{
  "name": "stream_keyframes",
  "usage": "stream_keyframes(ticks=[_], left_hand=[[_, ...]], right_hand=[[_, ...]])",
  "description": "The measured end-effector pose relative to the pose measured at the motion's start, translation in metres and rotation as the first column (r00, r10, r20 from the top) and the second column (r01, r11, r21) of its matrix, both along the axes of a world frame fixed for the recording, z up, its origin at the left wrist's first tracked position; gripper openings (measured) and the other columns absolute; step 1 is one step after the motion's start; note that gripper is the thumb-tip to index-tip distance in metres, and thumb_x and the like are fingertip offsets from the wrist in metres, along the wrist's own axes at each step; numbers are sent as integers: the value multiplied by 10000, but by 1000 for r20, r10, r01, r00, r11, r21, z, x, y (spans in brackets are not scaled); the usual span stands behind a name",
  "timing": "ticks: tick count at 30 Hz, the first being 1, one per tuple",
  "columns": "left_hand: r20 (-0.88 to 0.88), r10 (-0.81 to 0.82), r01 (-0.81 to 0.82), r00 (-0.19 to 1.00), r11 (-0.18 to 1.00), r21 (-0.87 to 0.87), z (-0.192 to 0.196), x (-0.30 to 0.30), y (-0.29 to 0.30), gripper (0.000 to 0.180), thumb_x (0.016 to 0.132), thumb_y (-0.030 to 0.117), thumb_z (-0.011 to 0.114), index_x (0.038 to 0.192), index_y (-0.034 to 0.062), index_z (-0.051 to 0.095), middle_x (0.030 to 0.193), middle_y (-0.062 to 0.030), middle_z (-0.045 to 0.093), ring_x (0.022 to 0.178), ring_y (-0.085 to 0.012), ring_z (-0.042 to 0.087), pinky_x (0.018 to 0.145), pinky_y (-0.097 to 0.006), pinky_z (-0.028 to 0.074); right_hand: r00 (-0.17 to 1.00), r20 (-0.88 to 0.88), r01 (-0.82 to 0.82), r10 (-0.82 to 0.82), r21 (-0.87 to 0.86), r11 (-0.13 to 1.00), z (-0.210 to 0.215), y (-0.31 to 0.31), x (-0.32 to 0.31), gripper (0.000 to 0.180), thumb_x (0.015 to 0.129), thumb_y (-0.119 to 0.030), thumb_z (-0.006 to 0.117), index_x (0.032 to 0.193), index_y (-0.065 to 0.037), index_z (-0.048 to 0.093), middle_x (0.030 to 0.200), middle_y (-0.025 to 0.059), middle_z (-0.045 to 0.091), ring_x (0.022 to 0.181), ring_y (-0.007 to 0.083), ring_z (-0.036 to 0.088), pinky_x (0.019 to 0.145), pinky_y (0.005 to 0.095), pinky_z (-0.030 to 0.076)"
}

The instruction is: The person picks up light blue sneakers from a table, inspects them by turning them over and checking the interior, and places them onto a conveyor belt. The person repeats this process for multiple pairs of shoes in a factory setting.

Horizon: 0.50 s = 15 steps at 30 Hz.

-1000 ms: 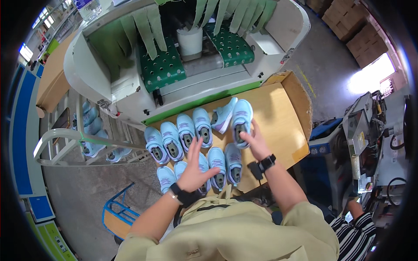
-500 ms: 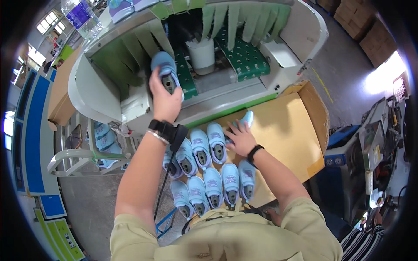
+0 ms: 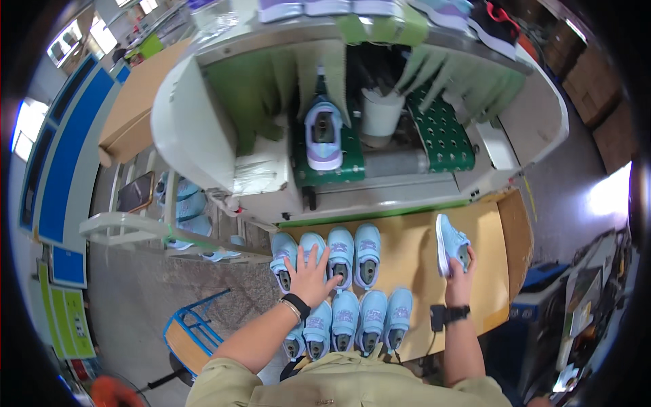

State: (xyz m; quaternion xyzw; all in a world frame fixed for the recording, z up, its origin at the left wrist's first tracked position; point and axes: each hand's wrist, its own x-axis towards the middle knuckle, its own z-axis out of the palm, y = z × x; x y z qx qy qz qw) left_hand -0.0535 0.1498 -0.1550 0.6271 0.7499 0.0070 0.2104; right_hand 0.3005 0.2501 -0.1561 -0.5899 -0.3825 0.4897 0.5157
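Note:
A light blue shoe (image 3: 450,243) is in my right hand (image 3: 460,275), tilted with its white sole edge to the left. The fingers are closed round its heel end, over the right part of the cardboard. My left hand (image 3: 308,277), fingers spread, lies over the back row of similar shoes, on or just above a blue shoe (image 3: 312,245); exact contact is hard to tell. Two rows of blue shoes with dark inserts stand on the cardboard, including one front-row shoe (image 3: 399,313). Another blue shoe (image 3: 324,136) sits on the machine's green perforated belt (image 3: 347,163), toe pointing inward.
Fabric strips (image 3: 285,88) hang across the white machine's opening, with a white cup-shaped container (image 3: 381,115) between the belts. More shoes (image 3: 434,12) line the machine's top. A metal rack (image 3: 129,230) holding a phone (image 3: 135,192) and shoes stands left, near a blue-framed stool (image 3: 196,329).
My left hand has let go of the shoe on the belt and come back over the rows. My right hand has lifted a shoe from the back row's right end. The view has shifted.

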Motion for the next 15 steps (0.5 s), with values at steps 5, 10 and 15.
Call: stream_keyframes(ticks=[5,10,15], left_hand=[[35,-90,89,995,996,26,-22,-9,-4,860,949,624,505,1596,125,236,1615,-197,282,1474,-482,223,1125,-756,103],[16,-98,98,995,995,29,-25,-8,1,879,927,637,530,1585,120,261,1584,-183,335,1445,-459,281,1119,-745,161],[54,-70,67,996,996,63,-25,-9,2,883,898,616,592,1568,118,303,1564,-174,358,1436,-458,274,1111,-760,132]], right_hand=[[930,270,-349,248,446,824,129,35,-33,635,952,-31,549,1546,-25,324,1523,142,402,1380,244,438,1133,351,368],[914,358,-380,190,595,708,175,151,-96,561,969,-71,570,1498,-16,392,1498,128,440,1372,245,441,1116,345,376],[580,814,-602,35,399,692,122,242,-107,681,886,-104,653,1514,-142,392,1358,230,565,1168,423,594,936,424,516]])
